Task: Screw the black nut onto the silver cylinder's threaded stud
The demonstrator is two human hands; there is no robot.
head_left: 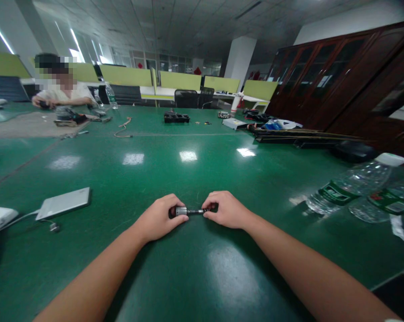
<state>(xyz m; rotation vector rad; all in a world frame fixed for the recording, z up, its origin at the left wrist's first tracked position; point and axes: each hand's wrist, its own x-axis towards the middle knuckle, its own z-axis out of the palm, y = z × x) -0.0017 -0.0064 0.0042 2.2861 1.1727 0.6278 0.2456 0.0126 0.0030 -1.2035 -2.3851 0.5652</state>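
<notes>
My left hand [163,216] pinches a small metal cylinder [181,211]; my right [225,209] grips its thin rod [195,211].

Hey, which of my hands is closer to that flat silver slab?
Your left hand. It is to the right of the silver slab, across some green tabletop; your right hand is farther right, beyond the left one.

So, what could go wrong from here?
The slim metal part is pinched by fingertips of the left hand and right hand, so it could slip. Being round, it might then roll on the glossy green tabletop. A wide rightward swing could knock the nearer plastic bottle.
</notes>
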